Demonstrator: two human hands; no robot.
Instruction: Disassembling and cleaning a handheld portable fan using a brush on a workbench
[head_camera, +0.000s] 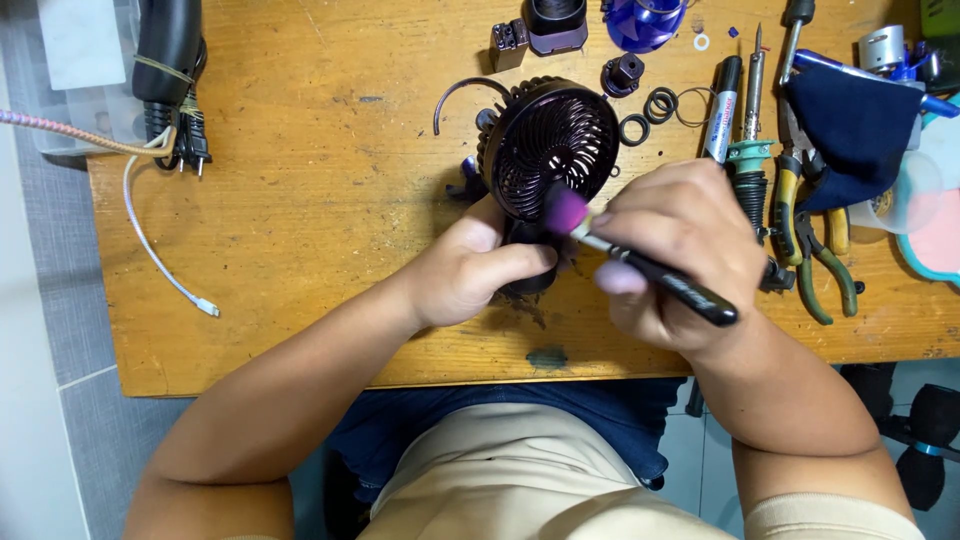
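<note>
1. White cable lies loose on the wooden table, far left, well apart from the hands.
2. Left hand wraps the base of a small dark fan, propping it tilted at table centre.
3. Right hand pinches a black-handled brush; its purple bristles touch the fan grille.
4. Black rubber rings sit just beyond the fan.
5. Pliers and a soldering iron lie right, near the brush hand.

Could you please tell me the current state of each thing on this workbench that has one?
Fan: held upright, grille on.
Brush: bristles against the grille.
Left hand: gripping the fan's base.
Right hand: gripping the brush.
Pliers: lying slightly open.
White cable: end unplugged.
</note>
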